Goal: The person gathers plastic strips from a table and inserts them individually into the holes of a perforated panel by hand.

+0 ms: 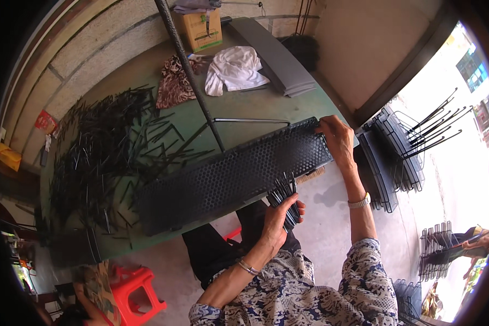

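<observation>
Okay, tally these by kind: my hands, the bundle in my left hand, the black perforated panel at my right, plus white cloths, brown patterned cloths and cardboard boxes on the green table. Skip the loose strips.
Hands, left hand and right hand: 2
Bundle of dark strips: 1
Black perforated panel: 1
White cloth: 1
Brown patterned cloth: 1
Cardboard box: 1
Total: 7

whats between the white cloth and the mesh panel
In the head view, a thin dark rod and some green table show between the white cloth and the mesh panel; the pole passes on the left.
</observation>
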Demonstrator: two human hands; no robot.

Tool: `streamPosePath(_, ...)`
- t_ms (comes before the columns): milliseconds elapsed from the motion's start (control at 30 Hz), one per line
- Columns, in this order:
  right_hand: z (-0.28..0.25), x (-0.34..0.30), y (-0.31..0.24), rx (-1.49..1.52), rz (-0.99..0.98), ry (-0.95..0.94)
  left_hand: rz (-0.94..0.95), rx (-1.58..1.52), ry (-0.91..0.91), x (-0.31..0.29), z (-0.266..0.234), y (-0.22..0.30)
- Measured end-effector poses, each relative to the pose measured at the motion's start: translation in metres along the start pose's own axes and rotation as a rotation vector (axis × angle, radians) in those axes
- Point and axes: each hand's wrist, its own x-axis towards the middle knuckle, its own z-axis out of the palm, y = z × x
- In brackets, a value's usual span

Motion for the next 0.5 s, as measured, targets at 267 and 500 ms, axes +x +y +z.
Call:
streamPosePath(267,0.008,0.011,-0.009,-0.265,-0.128,-0.030,0.016,0.009,0.002,-0.003,0.001,0.005)
streamPosePath(500,0.005,0.016,0.006,-0.294,-0.021,-0.014,0.051,-0.015,0.001,-0.007,0.004,0.009)
